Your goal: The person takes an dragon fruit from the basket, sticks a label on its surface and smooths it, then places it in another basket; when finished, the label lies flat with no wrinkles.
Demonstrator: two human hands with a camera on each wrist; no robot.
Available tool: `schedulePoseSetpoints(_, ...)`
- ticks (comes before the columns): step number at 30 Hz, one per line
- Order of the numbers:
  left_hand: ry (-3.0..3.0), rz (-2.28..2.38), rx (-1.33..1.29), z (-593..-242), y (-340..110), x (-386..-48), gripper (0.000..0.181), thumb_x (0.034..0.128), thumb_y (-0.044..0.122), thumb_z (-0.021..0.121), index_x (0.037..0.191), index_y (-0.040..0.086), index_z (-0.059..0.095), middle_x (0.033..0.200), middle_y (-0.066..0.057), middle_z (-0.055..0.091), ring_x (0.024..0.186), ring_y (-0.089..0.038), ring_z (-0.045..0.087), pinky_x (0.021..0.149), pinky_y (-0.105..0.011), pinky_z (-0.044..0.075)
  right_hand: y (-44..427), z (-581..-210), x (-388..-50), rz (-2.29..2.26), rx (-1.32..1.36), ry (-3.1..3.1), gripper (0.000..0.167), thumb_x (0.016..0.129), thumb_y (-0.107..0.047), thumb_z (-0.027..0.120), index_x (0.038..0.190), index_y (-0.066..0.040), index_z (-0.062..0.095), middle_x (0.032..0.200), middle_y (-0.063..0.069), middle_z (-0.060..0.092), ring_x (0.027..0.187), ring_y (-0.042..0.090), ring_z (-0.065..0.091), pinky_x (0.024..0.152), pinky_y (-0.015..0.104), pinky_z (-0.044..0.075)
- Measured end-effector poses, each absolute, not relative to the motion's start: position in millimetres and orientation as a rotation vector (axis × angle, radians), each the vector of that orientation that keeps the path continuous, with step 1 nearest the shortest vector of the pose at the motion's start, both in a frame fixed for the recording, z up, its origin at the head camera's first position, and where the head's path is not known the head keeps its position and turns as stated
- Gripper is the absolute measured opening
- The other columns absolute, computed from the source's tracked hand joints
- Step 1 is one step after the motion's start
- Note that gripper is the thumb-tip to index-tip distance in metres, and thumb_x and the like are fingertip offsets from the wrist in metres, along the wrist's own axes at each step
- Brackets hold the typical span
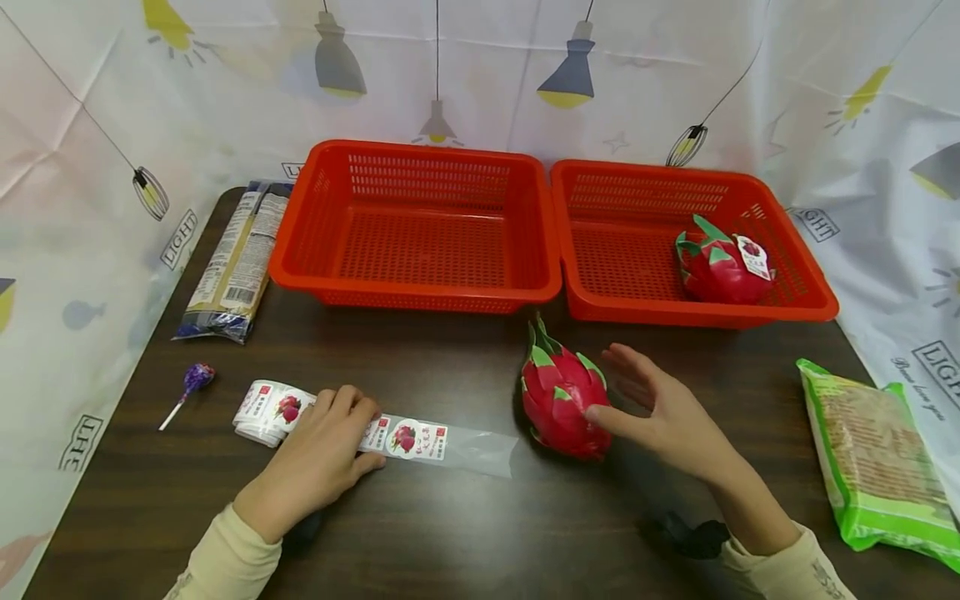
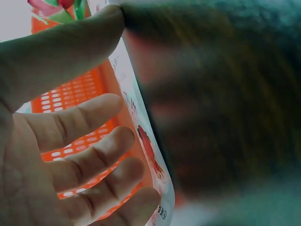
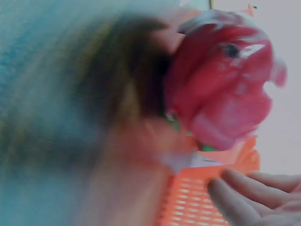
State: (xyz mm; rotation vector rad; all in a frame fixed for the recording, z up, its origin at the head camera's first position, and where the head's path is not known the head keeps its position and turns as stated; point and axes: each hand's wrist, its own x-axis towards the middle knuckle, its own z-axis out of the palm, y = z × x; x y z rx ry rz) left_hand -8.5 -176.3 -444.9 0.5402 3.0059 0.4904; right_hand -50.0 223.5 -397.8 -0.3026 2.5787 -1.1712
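Labelled pitaya, three o'clock, seems done; plain pitaya remains. Left grip relaxed on label strip; right grip spread, empty.

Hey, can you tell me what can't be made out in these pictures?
Head view: the part of the sticker strip under the left hand, which covers it.
Head view: the lower right corner of the green packet, cut off by the right edge.
Head view: fine print on the blue-and-yellow packet, too small.
Left wrist view: detail of the tabletop, blurred.
Right wrist view: much of the right hand, cut off by the right edge.
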Motion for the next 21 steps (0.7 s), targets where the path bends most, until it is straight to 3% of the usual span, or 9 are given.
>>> schedulePoseSetpoints(3,3.010,0.482,0.551,-447,-177,-8,0.048,0.0762,0.031,0.090,0.111,0.007,0.067,0.109,-0.011,0.061,0.100,-0.031,0.054,0.085,-0.045,0.050,214,-389,-42,-1.301,-0.392,2.730,0.081,0.088,-0.018,0.080,0.156,-0.014,0.036,0.157,0.010,0.046,0.143,0.026,0.049,0.110,0.017,0.043)
schedulePoseSetpoints(5,3.022,0.480,0.566,-448,-178,-8,0.046,0.0768,0.032,0.090,0.110,0.008,0.067,0.108,-0.011,0.062,0.099,-0.031,0.054,0.083,-0.045,0.051,204,-383,-35,-1.416,-0.542,2.819,0.083,0.081,-0.004,0.083,0.153,-0.012,0.043,0.153,0.009,0.051,0.142,0.018,0.049,0.109,0.008,0.037)
schedulePoseSetpoints(8,3.044,0.474,0.588,-449,-177,-9,0.044,0.0769,0.032,0.089,0.110,0.011,0.068,0.106,-0.010,0.062,0.096,-0.031,0.055,0.079,-0.043,0.051,183,-376,-26,-1.573,-0.849,2.845,0.080,0.074,0.006,0.083,0.146,-0.005,0.051,0.146,0.011,0.057,0.137,0.013,0.053,0.111,0.015,0.042)
schedulePoseSetpoints(11,3.068,0.453,0.603,-449,-176,-9,0.041,0.0764,0.032,0.089,0.108,0.014,0.069,0.104,-0.009,0.063,0.093,-0.031,0.056,0.073,-0.043,0.050,158,-375,-19,-1.631,-1.139,2.756,0.066,0.079,-0.004,0.082,0.140,0.000,0.056,0.138,0.015,0.063,0.130,0.018,0.059,0.109,0.020,0.046)
schedulePoseSetpoints(13,3.077,0.436,0.610,-449,-175,-9,0.038,0.0770,0.031,0.088,0.106,0.015,0.070,0.102,-0.007,0.063,0.093,-0.030,0.057,0.071,-0.042,0.050,141,-378,-15,-1.592,-1.234,2.676,0.059,0.084,-0.012,0.081,0.138,-0.002,0.058,0.135,0.014,0.065,0.127,0.018,0.060,0.108,0.020,0.047)
schedulePoseSetpoints(18,3.093,0.403,0.653,-450,-173,-6,0.028,0.0810,0.029,0.086,0.102,0.017,0.071,0.099,-0.003,0.063,0.091,-0.027,0.060,0.068,-0.039,0.052,107,-389,-12,-1.327,-1.192,2.561,0.053,0.091,-0.022,0.077,0.140,-0.016,0.057,0.135,-0.002,0.065,0.126,0.012,0.061,0.105,0.030,0.052)
schedulePoseSetpoints(21,3.110,0.399,0.696,-449,-174,-4,0.024,0.0841,0.029,0.083,0.100,0.016,0.071,0.097,-0.001,0.065,0.089,-0.025,0.062,0.071,-0.039,0.053,92,-396,-16,-1.213,-1.122,2.542,0.047,0.094,-0.027,0.074,0.138,-0.017,0.059,0.134,-0.006,0.065,0.125,0.010,0.062,0.099,0.037,0.056)
